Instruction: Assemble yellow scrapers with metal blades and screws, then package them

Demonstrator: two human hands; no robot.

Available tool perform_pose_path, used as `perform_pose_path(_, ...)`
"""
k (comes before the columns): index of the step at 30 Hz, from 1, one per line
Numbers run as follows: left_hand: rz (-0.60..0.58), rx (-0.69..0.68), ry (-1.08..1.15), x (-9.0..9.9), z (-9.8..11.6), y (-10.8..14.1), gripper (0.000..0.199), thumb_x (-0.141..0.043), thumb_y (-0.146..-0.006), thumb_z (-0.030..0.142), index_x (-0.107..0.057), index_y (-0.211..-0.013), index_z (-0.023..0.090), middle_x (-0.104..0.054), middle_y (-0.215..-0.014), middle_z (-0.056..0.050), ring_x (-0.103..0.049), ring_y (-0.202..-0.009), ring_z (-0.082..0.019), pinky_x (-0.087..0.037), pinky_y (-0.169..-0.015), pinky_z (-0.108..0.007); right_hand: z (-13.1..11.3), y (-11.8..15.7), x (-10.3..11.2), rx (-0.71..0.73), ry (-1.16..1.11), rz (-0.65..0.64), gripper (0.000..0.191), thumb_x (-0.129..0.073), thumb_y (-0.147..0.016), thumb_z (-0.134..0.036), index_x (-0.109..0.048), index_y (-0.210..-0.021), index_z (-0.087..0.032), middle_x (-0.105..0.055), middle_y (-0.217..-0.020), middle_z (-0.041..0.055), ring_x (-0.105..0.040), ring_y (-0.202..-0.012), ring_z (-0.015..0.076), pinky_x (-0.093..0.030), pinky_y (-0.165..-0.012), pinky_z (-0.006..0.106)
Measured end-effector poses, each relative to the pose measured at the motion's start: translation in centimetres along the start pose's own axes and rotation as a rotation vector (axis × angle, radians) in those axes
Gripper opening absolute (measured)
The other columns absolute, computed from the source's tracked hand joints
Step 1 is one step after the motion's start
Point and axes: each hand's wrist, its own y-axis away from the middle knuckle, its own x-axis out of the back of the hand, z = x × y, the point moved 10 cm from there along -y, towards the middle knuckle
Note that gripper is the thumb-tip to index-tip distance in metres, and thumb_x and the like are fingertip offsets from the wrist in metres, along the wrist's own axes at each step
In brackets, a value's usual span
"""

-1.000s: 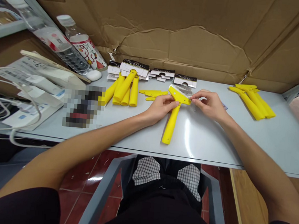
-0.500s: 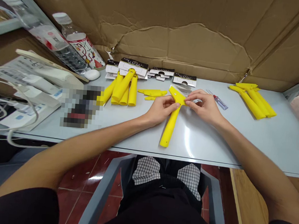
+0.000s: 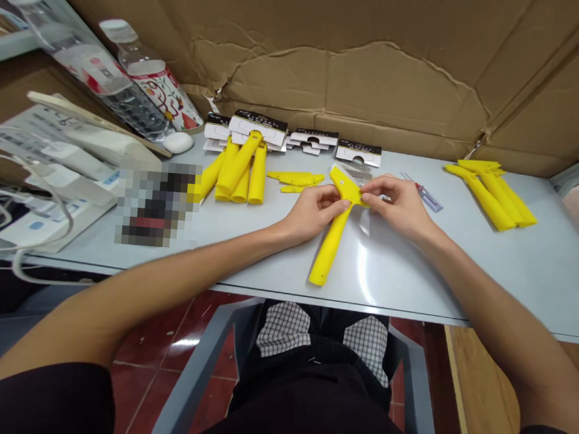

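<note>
Both hands are on a yellow plastic scraper handle (image 3: 331, 244), with its tube pointing toward me and its flat, angled head away. A small metal screw shows on the head. My left hand (image 3: 314, 213) is closed on the neck, thumb on top. From the other side, my right hand (image 3: 395, 202) pinches the head's right corner between thumb and fingers; a small shiny bit shows by its fingers, too small to name. Just behind the head lie thin grey metal blades (image 3: 358, 173). Beside my right hand rests a screwdriver (image 3: 428, 198) with a clear handle.
Flat yellow pieces (image 3: 297, 179) lie left of the head. Several yellow handles (image 3: 240, 173) sit further left by black-and-white header cards (image 3: 259, 128); more yellow handles (image 3: 496, 196) are at right. Bottles (image 3: 154, 79), white cables and boxes crowd the left. Cardboard (image 3: 355, 75) stands behind.
My right hand's fingers have shifted slightly at the head's corner, and the shiny bit by them shows less. The left hand keeps its hold; the handle has barely moved.
</note>
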Motion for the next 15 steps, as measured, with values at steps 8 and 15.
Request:
perform_pose_path(8,0.072,0.14,0.09,0.9,-1.0,0.1,0.031,-0.08,-0.085,0.038,-0.078,-0.103,0.013,-0.079,-0.102,-0.009,-0.067,-0.09,-0.019,-0.053,-0.075,-0.028,0.6,0.0,0.9,-0.137,-0.195,0.038,0.015,-0.081,-0.085,-0.023,-0.074,-0.098,-0.022,-0.075,-0.107,0.0061,-0.074,-0.08,0.0193,-0.064,-0.065,0.035)
perform_pose_path(15,0.07,0.23,0.271,0.6,-1.6,0.0,0.023,-0.079,-0.089,0.032,-0.074,-0.101,0.013,-0.077,-0.1,-0.008,-0.072,-0.085,-0.018,-0.06,-0.077,-0.03,1.3,0.0,0.7,-0.206,-0.272,0.018,0.031,-0.094,-0.074,-0.026,-0.075,-0.097,-0.02,-0.076,-0.095,0.0054,-0.076,-0.073,0.0196,-0.064,-0.061,0.034)
